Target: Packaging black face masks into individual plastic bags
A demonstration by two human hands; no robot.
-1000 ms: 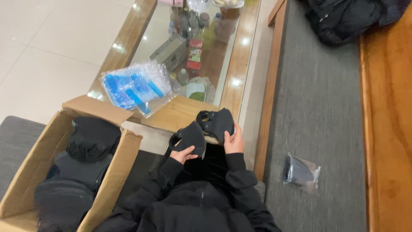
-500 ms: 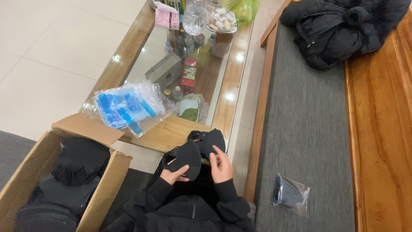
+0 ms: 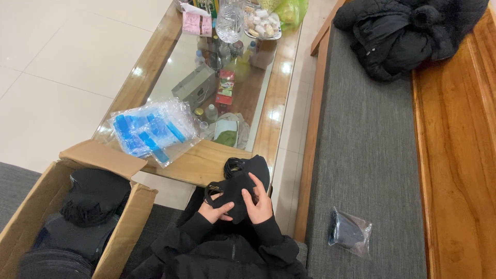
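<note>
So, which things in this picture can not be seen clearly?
- Black masks, head view: the left hand and right hand cover part; their number is unclear.
- Cardboard box: cut by the bottom edge; its dark contents blur together.
- Small bag on the bench: contents too small.

An open brown cardboard box (image 3: 72,217) fills the lower left of the frame, dark items inside. Just above it, left of centre, a heap of clear plastic bags with blue strips (image 3: 152,130) lies on the desk (image 3: 199,165). At the lower right a small clear bag with a dark item (image 3: 349,232) rests on the grey cushion (image 3: 367,155). A pink carton (image 3: 196,21) stands at the top centre; a red-and-green packet (image 3: 225,89) sits under the desk's glass.
</note>
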